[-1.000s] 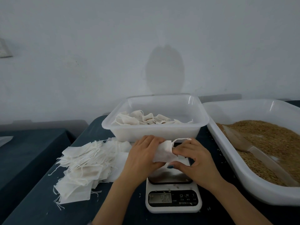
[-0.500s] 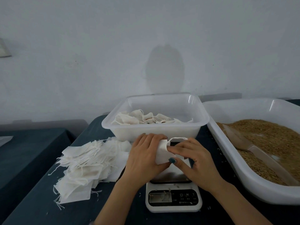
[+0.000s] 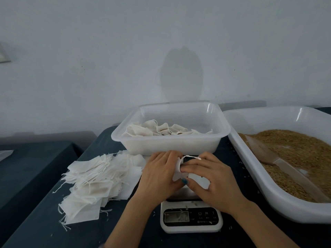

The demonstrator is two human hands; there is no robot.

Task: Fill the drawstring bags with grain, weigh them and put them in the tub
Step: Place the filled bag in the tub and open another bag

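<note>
Now both your hands meet over the white digital kitchen scale (image 3: pixel 191 228), near centre. Your left hand (image 3: pixel 159 174) and right hand (image 3: pixel 213 183) each pinch the small white fabric drawstring bag (image 3: pixel 197 179), fingers curled round it, likely working its mouth open for filling. Just beyond sits the translucent rectangular plastic tub (image 3: pixel 170 145) for finished bags. The wide white tray of brown grain (image 3: pixel 286 210) waits at right, within easy reach.

tub (image 3: pixel 170 145) behind scale (image 3: pixel 191 228) | empty bags (image 3: pixel 93 185) left of scale | grain tray (image 3: pixel 268 119) right | scoop (image 3: pixel 279 161) in tray
</note>
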